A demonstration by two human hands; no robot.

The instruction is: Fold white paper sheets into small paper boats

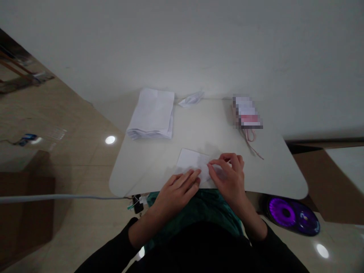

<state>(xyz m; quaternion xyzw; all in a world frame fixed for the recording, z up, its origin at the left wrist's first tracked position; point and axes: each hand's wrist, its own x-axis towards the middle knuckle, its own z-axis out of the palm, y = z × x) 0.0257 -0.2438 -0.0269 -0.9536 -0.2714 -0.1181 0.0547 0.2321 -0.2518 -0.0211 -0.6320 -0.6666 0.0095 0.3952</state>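
Note:
A small sheet of white paper (190, 158) lies near the front edge of the white table. Across its lower part rests my left hand (182, 187), palm down with the fingers stretched out. My right hand (229, 174) pinches the paper's right side between thumb and index finger, its other fingers curled. Both hands cover part of the sheet, so its full shape is hidden. Behind it, a folded white paper piece (192, 99) lies by the wall. A thick stack of white paper sheets (153, 112) is at the back left of the table.
On the table's (209, 121) right side lies a blurred-out object (247, 112) with a pink cord (251, 142). A cardboard box (330, 182) and a purple-lit speaker (290, 215) stand to the right. At the left are a brown box (27, 208) and a pale bar (62, 197).

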